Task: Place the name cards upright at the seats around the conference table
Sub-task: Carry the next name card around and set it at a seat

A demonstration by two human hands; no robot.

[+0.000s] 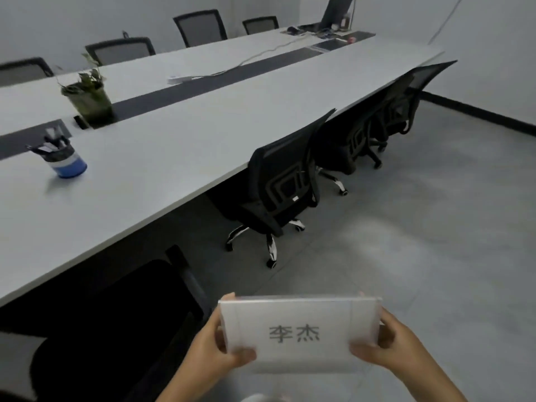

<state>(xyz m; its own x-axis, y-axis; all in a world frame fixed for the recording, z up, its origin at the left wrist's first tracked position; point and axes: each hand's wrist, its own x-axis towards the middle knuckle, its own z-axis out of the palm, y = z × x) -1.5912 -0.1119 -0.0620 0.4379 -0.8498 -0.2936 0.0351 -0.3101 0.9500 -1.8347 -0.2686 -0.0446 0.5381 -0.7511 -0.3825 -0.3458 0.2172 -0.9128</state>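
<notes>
Still in hand: one card, held off the table

Both hands gripped a white card (300, 333) low in front of the person, over the grey floor (435, 227) and well apart from the table (179, 152). The left hand (214, 346) pinched the card's left end, thumb on its face and fingers behind; the right hand (388, 346) did the same at the right end. The card faced up toward the person, tilted back a little, with two dark printed characters in its middle. A clear edge ran along its top, so it looked to be in a transparent holder, though whether more cards lay stacked beneath I could not tell.

The long white table ran away to the far wall with a dark strip (203, 82) down its middle. On it stood a blue cup (68, 165) of pens near the left, and beyond that a plant (88, 97) in a pot. A white cable (261, 55) trailed toward a laptop (338, 13) at the far end.

Black chairs were pushed in along the near side, the closest (282, 181) just ahead, and another dark chair (116, 329) sat beside the left hand. More chairs lined the far side.
</notes>
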